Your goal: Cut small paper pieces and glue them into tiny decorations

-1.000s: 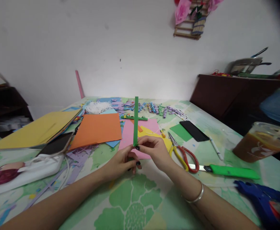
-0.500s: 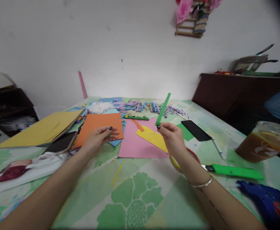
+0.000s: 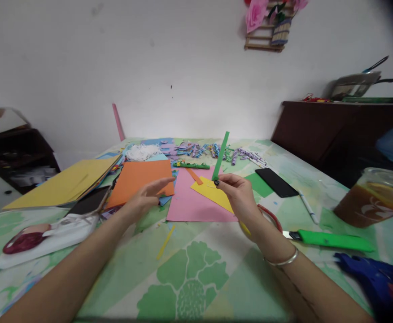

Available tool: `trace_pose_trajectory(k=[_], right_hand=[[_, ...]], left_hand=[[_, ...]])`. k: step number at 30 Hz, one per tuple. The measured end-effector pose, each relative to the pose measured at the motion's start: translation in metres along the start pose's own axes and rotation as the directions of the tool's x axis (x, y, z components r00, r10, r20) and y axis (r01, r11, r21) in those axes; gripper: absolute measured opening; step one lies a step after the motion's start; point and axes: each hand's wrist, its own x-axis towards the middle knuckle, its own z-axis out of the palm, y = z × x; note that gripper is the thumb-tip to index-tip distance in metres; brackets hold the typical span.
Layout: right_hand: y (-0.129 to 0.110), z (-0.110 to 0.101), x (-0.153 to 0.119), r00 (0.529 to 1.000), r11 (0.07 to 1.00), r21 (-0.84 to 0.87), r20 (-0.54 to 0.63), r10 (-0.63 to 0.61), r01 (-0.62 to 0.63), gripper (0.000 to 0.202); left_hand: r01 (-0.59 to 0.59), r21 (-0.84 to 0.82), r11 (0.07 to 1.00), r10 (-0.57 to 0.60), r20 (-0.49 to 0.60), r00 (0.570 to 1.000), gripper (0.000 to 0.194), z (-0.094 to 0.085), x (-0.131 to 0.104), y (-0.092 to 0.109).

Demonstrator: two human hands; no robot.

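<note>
Head view: you look forward and down from head height.
Tabletop (image 3: 129, 273): you see it from above its near edge, out to its far edge.
Wall (image 3: 189, 58): faces you beyond that far edge.
Left hand (image 3: 144, 196), right hand (image 3: 239, 192): close before you.

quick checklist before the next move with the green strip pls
1. Green strip gripped: ok, its lower end is in the right hand's fingertip grip.
2. Left hand free: ok, open, with nothing seen in it.
3. Left hand off the orange sheet: cannot tell, it overlaps the sheet in view.
4. Pink sheet bare: not ok, a yellow piece and an orange strip lie over it.
5. Knife blade covered: not ok, metal shows.
6. Scissors fully visible: not ok, partly hidden.
</note>
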Motion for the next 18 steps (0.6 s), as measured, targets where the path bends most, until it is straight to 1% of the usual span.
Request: trace_pose_trajectory(k=[1, 2, 3, 5, 7, 8, 10, 12, 14, 16, 18], right_hand=[[0.0, 0.001, -0.001, 1.0, 1.0, -0.012, 0.011, 0.006, -0.006, 0.013], [-0.001, 0.002, -0.002, 1.0, 1.0, -0.023, 0.022, 0.014, -0.013, 0.013], [-0.002, 0.003, -0.003, 0.999, 0.999, -0.036, 0.035, 0.022, -0.021, 0.014], [-0.003, 0.007, -0.006, 0.997, 0.998, -0.057, 0.064, 0.038, -0.034, 0.015], [-0.003, 0.013, -0.01, 0.994, 0.997, -0.071, 0.099, 0.046, -0.039, 0.015], [-0.002, 0.016, -0.013, 0.992, 0.996, -0.077, 0.118, 0.048, -0.039, 0.015], [0.0, 0.023, -0.019, 0.986, 0.996, -0.084, 0.158, 0.053, -0.041, 0.015], [0.004, 0.03, -0.026, 0.978, 0.995, -0.085, 0.198, 0.067, -0.051, 0.015], [0.008, 0.036, -0.032, 0.969, 0.994, -0.084, 0.232, 0.084, -0.066, 0.017], [0.01, 0.039, -0.035, 0.963, 0.994, -0.071, 0.254, 0.095, -0.08, 0.022], [0.011, 0.041, -0.037, 0.959, 0.994, -0.048, 0.263, 0.103, -0.094, 0.028]], left_hand=[[-0.025, 0.027, 0.999, 0.025, 0.019, 1.0, 0.047, 0.0, -0.001, 0.001], [-0.06, 0.076, 0.995, 0.059, 0.019, 0.998, 0.038, 0.0, -0.001, 0.002], [-0.1, 0.143, 0.985, 0.102, -0.001, 0.995, 0.03, 0.001, -0.002, 0.003], [-0.173, 0.29, 0.941, 0.201, -0.07, 0.977, 0.03, 0.006, -0.004, 0.004], [-0.207, 0.386, 0.899, 0.268, -0.114, 0.957, 0.028, 0.014, -0.006, 0.005], [-0.212, 0.389, 0.896, 0.275, -0.113, 0.955, 0.027, 0.02, -0.008, 0.005], [-0.232, 0.362, 0.903, 0.273, -0.067, 0.96, 0.028, 0.032, -0.012, 0.004], [-0.269, 0.303, 0.914, 0.284, -0.005, 0.959, 0.025, 0.044, -0.017, 0.003], [-0.293, 0.227, 0.929, 0.293, 0.034, 0.956, 0.02, 0.052, -0.02, 0.001], [-0.291, 0.177, 0.94, 0.29, 0.033, 0.957, 0.014, 0.057, -0.023, 0.001], [-0.264, 0.151, 0.953, 0.266, 0.003, 0.964, 0.011, 0.058, -0.025, 0.001]])
